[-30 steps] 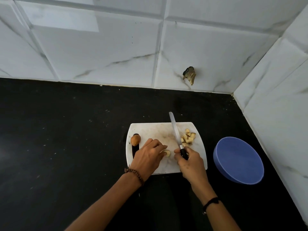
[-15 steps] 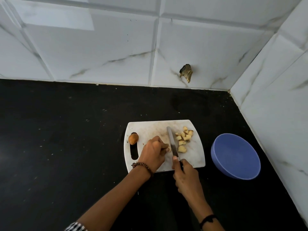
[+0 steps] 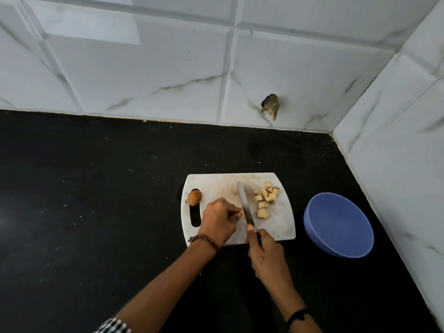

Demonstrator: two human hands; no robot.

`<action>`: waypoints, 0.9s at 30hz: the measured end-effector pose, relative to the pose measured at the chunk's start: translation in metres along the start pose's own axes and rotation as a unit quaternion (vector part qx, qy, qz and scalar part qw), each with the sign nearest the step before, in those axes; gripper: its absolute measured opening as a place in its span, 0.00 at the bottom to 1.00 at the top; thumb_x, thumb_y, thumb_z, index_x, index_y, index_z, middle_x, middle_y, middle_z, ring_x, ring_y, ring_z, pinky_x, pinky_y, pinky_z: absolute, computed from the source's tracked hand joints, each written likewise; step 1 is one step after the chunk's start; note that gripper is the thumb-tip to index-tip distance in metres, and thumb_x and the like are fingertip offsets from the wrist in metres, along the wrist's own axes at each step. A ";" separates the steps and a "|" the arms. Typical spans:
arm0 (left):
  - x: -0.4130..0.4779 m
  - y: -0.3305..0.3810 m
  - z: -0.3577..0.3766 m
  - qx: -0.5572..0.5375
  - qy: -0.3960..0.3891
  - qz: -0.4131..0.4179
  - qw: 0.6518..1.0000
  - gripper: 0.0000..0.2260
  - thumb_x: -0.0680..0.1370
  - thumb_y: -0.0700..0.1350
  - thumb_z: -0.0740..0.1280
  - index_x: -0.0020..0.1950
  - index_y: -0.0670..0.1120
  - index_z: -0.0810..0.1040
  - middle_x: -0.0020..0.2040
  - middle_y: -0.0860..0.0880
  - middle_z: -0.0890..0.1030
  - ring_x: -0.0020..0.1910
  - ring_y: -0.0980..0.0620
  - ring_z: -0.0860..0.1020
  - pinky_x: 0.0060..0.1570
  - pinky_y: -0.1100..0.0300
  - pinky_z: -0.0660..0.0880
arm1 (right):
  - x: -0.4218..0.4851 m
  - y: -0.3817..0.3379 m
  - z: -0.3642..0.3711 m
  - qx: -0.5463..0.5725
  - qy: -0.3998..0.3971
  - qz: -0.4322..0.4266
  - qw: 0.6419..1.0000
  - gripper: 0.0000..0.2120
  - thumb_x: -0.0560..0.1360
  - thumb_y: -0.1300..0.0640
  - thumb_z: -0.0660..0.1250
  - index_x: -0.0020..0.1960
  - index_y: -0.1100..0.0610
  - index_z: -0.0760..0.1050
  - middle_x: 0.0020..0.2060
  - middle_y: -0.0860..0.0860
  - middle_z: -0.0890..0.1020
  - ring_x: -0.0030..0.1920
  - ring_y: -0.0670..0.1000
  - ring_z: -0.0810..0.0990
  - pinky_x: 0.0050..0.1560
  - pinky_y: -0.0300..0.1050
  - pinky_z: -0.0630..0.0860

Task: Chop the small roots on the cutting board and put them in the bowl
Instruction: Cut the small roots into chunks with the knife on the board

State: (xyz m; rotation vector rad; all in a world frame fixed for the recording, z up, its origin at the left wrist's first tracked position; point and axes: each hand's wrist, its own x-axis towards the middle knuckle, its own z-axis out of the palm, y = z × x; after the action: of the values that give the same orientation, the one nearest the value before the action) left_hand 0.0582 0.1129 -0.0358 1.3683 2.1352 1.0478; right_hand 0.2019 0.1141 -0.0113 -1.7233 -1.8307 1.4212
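A white cutting board [image 3: 216, 186] lies on the black counter. My right hand [image 3: 265, 253] grips the knife [image 3: 243, 204] by its dark handle, index finger along the spine, blade flat down on the board. My left hand [image 3: 219, 221] has its fingertips curled onto a small root piece [image 3: 242, 214] right against the blade's left side; the piece is mostly hidden. Several pale chopped pieces [image 3: 264, 200] lie right of the blade. One whole brown root [image 3: 194, 197] sits at the board's left edge above the handle slot. The blue bowl [image 3: 338, 224] stands to the right, nothing visible inside.
White marble-look tiled walls meet in a corner behind and to the right, close to the bowl. A chipped hole [image 3: 271, 106] shows in the back wall. Black counter [image 3: 84, 200] stretches to the left.
The knife came down from a raised angle onto the board beside my left fingertips. My left hand closed tighter over the root piece. One more cut piece lies right of the blade.
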 end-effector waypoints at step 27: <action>0.001 -0.002 0.000 -0.029 -0.011 -0.024 0.999 0.06 0.74 0.42 0.72 0.50 0.45 0.84 0.46 0.53 0.80 0.42 0.59 0.78 0.43 0.75 0.73 | 0.002 -0.014 -0.005 -0.267 -0.082 0.027 0.960 0.17 0.82 0.38 0.44 0.53 0.48 0.65 0.48 0.51 0.78 0.47 0.53 0.81 0.51 0.56 0.81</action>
State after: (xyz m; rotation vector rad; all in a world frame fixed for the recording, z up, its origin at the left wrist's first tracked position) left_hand 0.0562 0.1129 -0.0372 1.2889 2.0939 1.0626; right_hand 0.1965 0.1208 0.0004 -1.9461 -2.4480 1.1858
